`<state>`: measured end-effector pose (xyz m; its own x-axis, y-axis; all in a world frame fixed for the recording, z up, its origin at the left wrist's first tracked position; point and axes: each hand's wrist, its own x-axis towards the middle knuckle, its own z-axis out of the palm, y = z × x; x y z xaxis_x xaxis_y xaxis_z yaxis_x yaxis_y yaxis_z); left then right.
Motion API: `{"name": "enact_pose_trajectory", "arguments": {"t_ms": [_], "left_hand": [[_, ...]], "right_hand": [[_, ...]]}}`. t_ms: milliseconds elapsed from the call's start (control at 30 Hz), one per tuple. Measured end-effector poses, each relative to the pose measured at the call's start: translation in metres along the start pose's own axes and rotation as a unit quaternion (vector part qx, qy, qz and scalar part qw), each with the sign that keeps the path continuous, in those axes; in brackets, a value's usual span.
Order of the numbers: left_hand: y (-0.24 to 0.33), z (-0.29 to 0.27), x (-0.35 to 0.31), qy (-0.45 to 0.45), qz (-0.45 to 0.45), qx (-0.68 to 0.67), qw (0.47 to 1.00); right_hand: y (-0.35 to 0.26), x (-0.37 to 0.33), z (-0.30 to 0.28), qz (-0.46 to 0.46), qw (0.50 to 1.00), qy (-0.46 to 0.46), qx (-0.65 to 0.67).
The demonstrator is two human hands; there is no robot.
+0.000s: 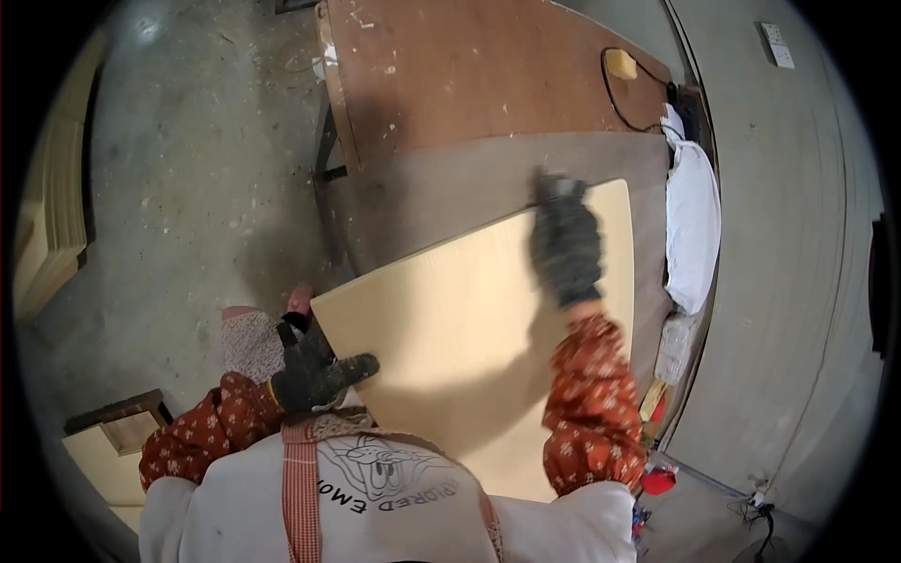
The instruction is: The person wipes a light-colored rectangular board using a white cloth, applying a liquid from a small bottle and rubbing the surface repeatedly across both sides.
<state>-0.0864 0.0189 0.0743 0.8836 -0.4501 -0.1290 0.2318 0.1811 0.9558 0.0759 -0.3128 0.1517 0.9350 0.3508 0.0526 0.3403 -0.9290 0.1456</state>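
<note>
A pale, smooth wooden panel (450, 310) with rounded corners lies tilted across the worktable in front of me. My left hand (319, 371), in a dark knit glove, grips the panel's near left edge, thumb stretched over its top face. Beyond, at the panel's far edge toward the right corner, my right hand (568, 239) is in a matching glove and blurred by motion. Its fingers look curled; a dark shape shows at their tips, but whatever they hold is hidden. Speckled pinkish fabric (251, 340) shows below and left of my left hand.
The brown worktable (488, 75) stretches away, with a yellow block (620, 64) and a black cord (610, 98) on it. White cloth (693, 225) lies along its right side by the wall. Stacked panels (56, 206) stand far left; a wooden frame piece (136, 427) sits lower left.
</note>
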Motion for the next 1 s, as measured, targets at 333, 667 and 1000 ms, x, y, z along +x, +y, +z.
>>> {"name": "enact_pose_trajectory", "arguments": {"t_ms": [333,667,1000], "left_hand": [[-0.079,0.012,-0.021,-0.089,0.024,-0.042,0.995],[-0.13,0.03,-0.036,-0.17,0.056,0.144,0.973],[-0.012,-0.081,-0.01,-0.283,-0.126,0.452,0.837]], "right_hand": [[-0.158,-0.009,-0.047,-0.113,0.991,-0.057,0.049],[-0.246,-0.003,-0.034,-0.024,0.997,0.011,0.078],[-0.292,-0.167,-0.047,0.124,0.99,0.053,0.046]]}}
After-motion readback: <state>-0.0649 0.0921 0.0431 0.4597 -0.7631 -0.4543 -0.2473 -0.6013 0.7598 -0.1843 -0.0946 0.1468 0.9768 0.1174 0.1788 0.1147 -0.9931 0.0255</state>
